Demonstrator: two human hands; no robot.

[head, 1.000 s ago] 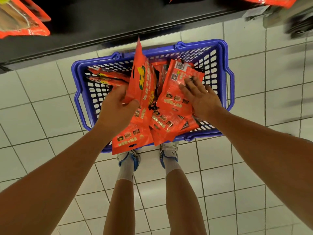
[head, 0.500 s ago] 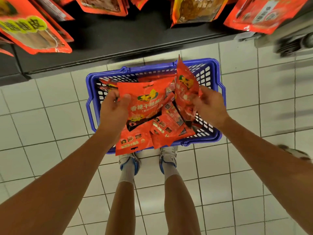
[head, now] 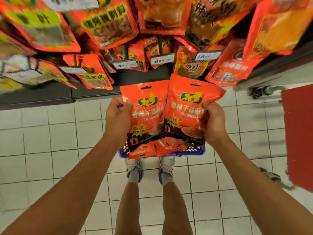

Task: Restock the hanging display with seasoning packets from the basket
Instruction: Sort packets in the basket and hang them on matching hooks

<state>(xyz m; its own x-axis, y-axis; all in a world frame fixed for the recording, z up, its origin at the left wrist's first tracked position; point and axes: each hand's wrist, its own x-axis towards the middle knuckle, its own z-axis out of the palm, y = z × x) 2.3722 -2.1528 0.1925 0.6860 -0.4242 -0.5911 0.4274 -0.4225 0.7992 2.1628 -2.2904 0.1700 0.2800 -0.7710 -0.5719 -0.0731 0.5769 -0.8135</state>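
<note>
I hold two red seasoning packets side by side, fronts facing me, above the basket. My left hand [head: 118, 114] grips the left packet [head: 145, 114] by its left edge. My right hand [head: 214, 122] grips the right packet [head: 188, 106] by its right edge. Both packets have a hang slot at the top. The blue basket [head: 194, 150] sits on the floor beneath them, mostly hidden, with more red packets [head: 162, 147] showing in it. The hanging display [head: 152, 48] of red packets fills the upper part of the view.
White price tags [head: 161, 60] sit on the hooks among the hanging packets. A black base shelf [head: 50, 97] runs under the display. A red panel [head: 298, 133] stands at the right. My feet [head: 149, 168] are just behind the basket on white floor tiles.
Both hands have lifted out of the basket, each with a packet, and turned them upright. My view has tilted up, bringing the hanging display into sight.
</note>
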